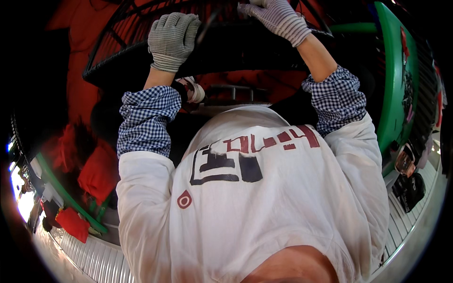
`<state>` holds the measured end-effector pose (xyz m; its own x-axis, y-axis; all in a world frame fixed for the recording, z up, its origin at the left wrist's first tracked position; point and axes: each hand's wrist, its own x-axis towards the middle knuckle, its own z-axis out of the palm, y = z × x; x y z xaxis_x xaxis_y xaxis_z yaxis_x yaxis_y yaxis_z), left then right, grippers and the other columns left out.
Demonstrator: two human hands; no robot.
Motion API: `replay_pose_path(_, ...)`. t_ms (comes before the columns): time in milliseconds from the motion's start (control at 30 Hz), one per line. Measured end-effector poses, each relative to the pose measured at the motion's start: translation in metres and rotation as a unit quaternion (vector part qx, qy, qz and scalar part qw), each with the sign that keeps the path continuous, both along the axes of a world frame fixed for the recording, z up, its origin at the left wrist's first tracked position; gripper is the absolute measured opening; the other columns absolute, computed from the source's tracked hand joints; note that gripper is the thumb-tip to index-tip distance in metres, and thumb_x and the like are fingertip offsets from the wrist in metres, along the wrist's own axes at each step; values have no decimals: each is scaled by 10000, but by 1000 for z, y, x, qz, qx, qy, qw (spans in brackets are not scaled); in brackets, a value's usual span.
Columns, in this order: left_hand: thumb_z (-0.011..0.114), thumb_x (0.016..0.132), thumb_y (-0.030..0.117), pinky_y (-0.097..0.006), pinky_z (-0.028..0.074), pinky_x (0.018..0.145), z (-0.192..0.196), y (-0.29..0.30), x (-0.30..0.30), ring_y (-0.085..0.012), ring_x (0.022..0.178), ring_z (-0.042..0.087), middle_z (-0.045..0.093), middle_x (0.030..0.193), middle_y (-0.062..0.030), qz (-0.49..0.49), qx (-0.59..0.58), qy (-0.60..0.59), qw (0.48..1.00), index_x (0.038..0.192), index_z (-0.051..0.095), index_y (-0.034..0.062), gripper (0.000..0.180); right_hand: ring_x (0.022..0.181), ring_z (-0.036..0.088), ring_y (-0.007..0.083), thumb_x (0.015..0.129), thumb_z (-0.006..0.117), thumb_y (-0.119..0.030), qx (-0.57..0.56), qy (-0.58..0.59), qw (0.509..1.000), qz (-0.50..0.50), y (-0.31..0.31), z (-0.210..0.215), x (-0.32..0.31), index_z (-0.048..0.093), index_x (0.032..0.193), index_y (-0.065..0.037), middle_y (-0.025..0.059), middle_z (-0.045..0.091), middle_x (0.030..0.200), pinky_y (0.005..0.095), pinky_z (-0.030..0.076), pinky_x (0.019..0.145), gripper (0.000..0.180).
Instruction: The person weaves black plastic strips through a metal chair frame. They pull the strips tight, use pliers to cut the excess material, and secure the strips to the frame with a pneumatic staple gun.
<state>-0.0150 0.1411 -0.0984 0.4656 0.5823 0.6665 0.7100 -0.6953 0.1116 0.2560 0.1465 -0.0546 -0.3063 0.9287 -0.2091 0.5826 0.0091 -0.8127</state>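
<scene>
Both my hands wear striped grey-white knit gloves and are raised over a black, wicker-like frame (pixel 113 57) with bars and a thick lower edge. My left hand (pixel 173 40) is closed, its fingers curled at the frame's near side; whatever lies inside them is hidden. To the right, my right hand (pixel 279 20) is partly cut off by the top edge of the view. Its visible fingers reach left and pinch together at something small and dark that I cannot make out. A thin blurred strand (pixel 207 27) shows between the hands against the dark frame.
A green curved plastic chair (pixel 390 70) stands close on the right, with dark scraps on it. On the left are red cloths (pixel 99 172) and another green curved rim (pixel 63 188). A shoe (pixel 192 89) shows below the frame, over a red floor covering (pixel 80 89).
</scene>
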Motion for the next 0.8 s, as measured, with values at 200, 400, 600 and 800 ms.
replay_pose_path(200,659,911,285,-391,525,797,-34,-5,-11,-255,870,664,700,930,-43,-13,-81,29,996,992,728,108,207,983,674,277,918,681,-347,-59,-157,985,-36,-5,-55,0,736,1058,-92,82,727,1009,375,508,901,296)
replay_pose_path(400,606,952,303,-417,521,816,-41,2,-16,-268,889,662,707,926,-63,53,-152,32,987,983,740,121,229,1026,678,300,931,627,-508,-92,-220,969,-62,-33,-124,23,687,1239,-79,125,729,1050,388,510,949,532)
replay_pose_path(600,473,987,511,-401,500,971,-83,12,33,-348,1132,628,681,1202,-141,-11,-483,-125,866,1186,698,133,483,975,666,347,942,608,-477,-128,-205,970,-34,-30,-144,6,729,998,-119,151,711,1005,443,511,895,381)
replay_pose_path(800,648,896,540,-359,541,820,-117,69,142,-229,895,696,716,1073,-127,65,-689,22,721,1290,638,84,603,911,661,376,931,633,-409,-143,-147,978,-46,-47,-162,15,701,941,-78,154,703,905,437,526,814,339)
